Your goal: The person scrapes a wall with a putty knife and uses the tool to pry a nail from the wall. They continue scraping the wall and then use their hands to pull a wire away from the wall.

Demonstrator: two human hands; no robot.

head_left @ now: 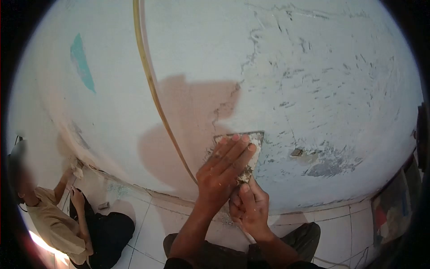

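A putty knife (256,154) lies with its wide blade against the white wall (197,40), the blade smeared with pale crumbly plaster. My left hand (224,166) is laid flat over the blade, fingers stretched toward its top edge and pressing on it. Below, my right hand (251,208) is closed around the handle, most of which is hidden by the fingers. Just above the blade, a jagged edge of cracked paint runs up the wall. To the right, the wall surface is scarred with many scrape marks and a grey bare patch (330,167).
A yellowish hose (154,94) hangs down the wall left of my hands. At the left, another person (58,215) sits on the tiled floor (150,226), a hand near the wall's foot. A small cylinder (103,205) lies there. Stacked items (394,204) stand at the right.
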